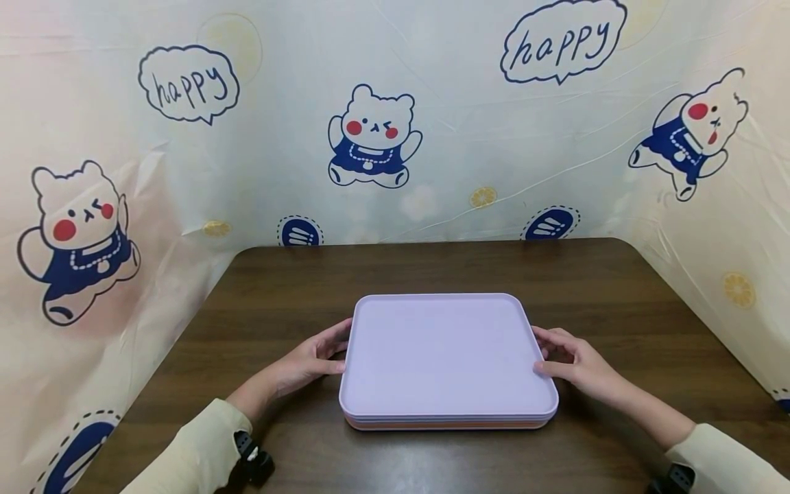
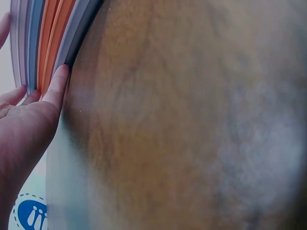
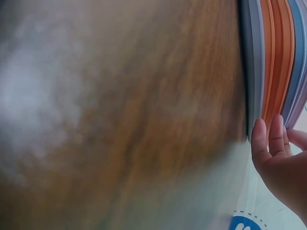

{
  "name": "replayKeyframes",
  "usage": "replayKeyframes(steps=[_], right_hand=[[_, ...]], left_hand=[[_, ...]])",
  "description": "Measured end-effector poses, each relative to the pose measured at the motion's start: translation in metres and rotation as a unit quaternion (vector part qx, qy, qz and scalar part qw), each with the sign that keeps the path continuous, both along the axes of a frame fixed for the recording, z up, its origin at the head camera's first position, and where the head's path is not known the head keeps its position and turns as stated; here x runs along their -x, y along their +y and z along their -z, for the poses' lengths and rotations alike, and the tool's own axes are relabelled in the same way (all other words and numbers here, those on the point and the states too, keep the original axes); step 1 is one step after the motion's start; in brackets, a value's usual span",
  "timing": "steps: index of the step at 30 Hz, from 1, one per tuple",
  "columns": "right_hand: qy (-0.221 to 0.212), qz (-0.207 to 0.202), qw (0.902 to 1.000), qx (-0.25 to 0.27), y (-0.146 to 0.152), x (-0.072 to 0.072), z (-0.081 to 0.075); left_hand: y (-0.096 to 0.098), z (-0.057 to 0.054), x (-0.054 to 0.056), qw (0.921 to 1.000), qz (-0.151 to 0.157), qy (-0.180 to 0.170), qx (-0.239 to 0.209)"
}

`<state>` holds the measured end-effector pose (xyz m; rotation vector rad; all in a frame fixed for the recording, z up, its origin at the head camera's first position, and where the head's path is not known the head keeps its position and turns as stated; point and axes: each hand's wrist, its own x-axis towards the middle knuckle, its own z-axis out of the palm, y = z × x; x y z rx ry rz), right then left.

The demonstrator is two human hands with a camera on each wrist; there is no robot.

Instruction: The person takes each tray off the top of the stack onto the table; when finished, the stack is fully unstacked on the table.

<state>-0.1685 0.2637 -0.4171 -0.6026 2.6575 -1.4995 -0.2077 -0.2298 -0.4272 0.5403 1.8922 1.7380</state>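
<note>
"On that dark brown, wood-grained table [image 1: 444, 267], what was sitting between the person's hands?"

"A stack of rounded-rectangular, plastic-looking trays [image 1: 444, 357], lilac on top, with blue and orange rims showing lower down. It lay flat, closely nested."

"And the hands themselves?"

"The bare left hand [image 1: 311, 357] was at its left side, the bare right hand [image 1: 580, 363] at its right. Neither was clenched; relaxed fingers and thumbs touched the rims. I couldn't tell whether they bore any weight."

"Which step was that, would you say?"

"Steadying or squaring the stack, I judged, the trays not yet parted. Moving it whole seemed to call for even pressure from both sides; taking only the top one, for fingertips under its rim alone, or its neighbours might drag along."

"Farther out?"

"Cream cloth sleeves [image 1: 185, 449], black wrist-worn devices [image 1: 259, 466], and behind the table a pale, creased sheet [image 1: 271, 137] printed with bears in blue."
</note>
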Motion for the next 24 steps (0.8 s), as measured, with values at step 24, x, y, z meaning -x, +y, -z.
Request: replayKeyframes(steps=[24], right_hand=[[0.022,0.021,0.9994,-0.015,-0.003,0.002,-0.011]], left_hand=[[0.000,-0.002,0.000,1.0000,0.006,-0.004,0.005]])
